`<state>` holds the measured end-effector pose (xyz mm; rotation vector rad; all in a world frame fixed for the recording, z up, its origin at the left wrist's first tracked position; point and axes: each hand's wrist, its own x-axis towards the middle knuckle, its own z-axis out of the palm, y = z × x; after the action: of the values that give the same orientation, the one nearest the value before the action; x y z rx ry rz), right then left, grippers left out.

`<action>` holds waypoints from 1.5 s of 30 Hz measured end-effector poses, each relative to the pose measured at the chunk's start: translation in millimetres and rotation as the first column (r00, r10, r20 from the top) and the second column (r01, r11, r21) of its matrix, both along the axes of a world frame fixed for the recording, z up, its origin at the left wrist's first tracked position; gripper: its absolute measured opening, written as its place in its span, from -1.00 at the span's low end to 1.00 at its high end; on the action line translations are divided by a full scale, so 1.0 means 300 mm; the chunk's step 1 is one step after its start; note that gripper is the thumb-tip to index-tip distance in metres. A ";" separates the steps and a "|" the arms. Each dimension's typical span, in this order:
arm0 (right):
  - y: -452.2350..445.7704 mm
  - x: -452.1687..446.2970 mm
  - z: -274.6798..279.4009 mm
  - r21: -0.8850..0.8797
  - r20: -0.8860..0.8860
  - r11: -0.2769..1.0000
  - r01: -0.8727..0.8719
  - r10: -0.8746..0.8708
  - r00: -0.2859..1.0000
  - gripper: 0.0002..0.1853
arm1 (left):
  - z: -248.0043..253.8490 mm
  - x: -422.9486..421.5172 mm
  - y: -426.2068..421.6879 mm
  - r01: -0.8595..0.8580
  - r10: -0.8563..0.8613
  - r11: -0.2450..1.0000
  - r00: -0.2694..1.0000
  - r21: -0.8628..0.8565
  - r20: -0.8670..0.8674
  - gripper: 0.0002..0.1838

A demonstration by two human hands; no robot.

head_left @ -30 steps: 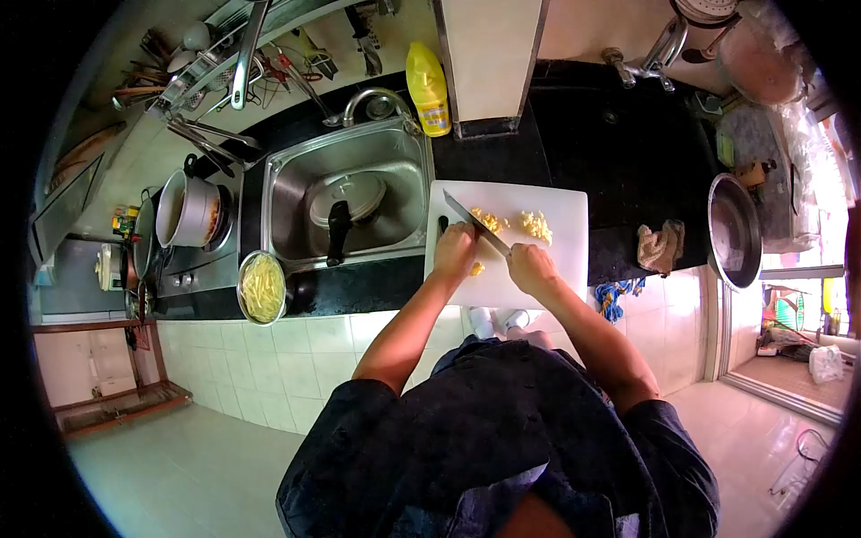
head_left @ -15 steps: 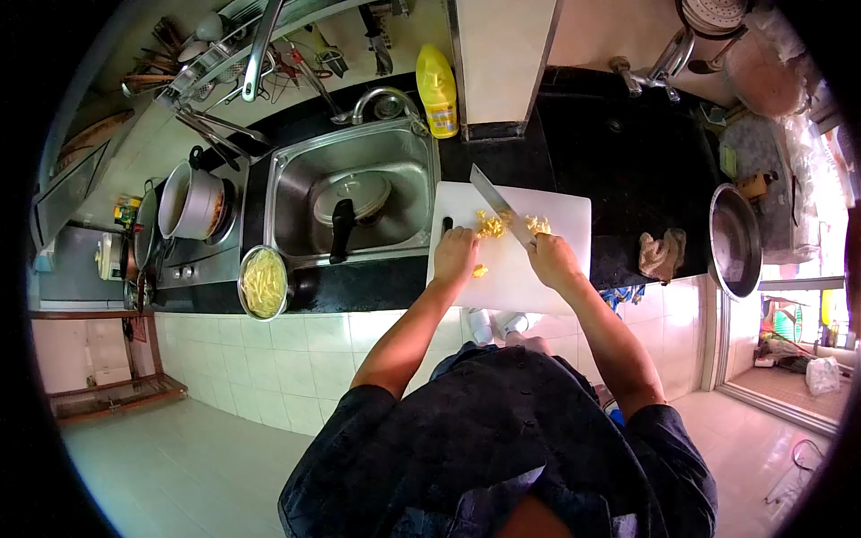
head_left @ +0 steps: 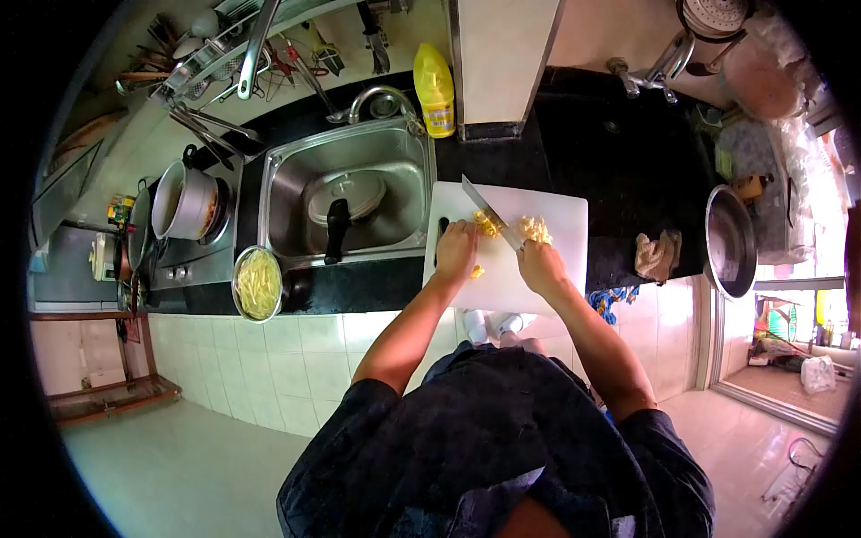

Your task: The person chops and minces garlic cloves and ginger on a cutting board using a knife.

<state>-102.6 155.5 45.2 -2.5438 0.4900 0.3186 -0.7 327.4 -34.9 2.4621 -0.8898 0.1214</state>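
My right hand (head_left: 542,267) is closed round the handle of a kitchen knife (head_left: 489,208), its blade slanting toward the far left over a white cutting board (head_left: 560,285). Under and beside the blade lie chopped yellow pieces (head_left: 485,226), which look like ginger. A paler chopped heap (head_left: 535,229) sits to the right of the blade, just beyond my right hand. Left of the blade, my left hand (head_left: 457,251) rests on the board with its fingers curled in beside the yellow pieces; its fingertips are hard to see. A small yellow piece (head_left: 477,272) lies near that hand.
Left of the board is a steel sink (head_left: 296,235) holding a lidded container (head_left: 345,195). A bowl of pale strips (head_left: 257,285) stands on the counter edge near a pot (head_left: 184,204). A yellow bottle (head_left: 434,90) stands behind; a cloth (head_left: 657,255) and metal basin (head_left: 730,242) are right.
The knife and my right hand have shifted slightly left and toward me. More of the right-hand heap shows beside the blade. My left hand stays at nearly the same spot.
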 end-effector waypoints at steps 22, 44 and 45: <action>0.040 -0.014 0.059 0.005 0.020 0.998 0.060 -0.060 0.998 -0.66 | 0.012 -0.099 0.061 0.059 -0.060 0.996 0.998 -0.066 -0.013 -0.89; 0.005 -0.040 0.005 0.121 0.090 0.983 0.139 -0.150 0.985 -0.61 | 0.076 -0.122 0.084 0.022 -0.022 0.991 1.000 -0.135 0.004 -0.66; 0.002 -0.049 0.009 0.152 0.109 0.979 0.135 -0.153 0.982 -0.61 | 0.076 -0.124 0.083 0.024 -0.027 0.997 0.999 -0.076 -0.037 -0.65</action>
<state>-117.4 156.2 48.0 -2.3563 0.5804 0.1412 -37.7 352.4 -12.2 2.3743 -0.8837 0.0979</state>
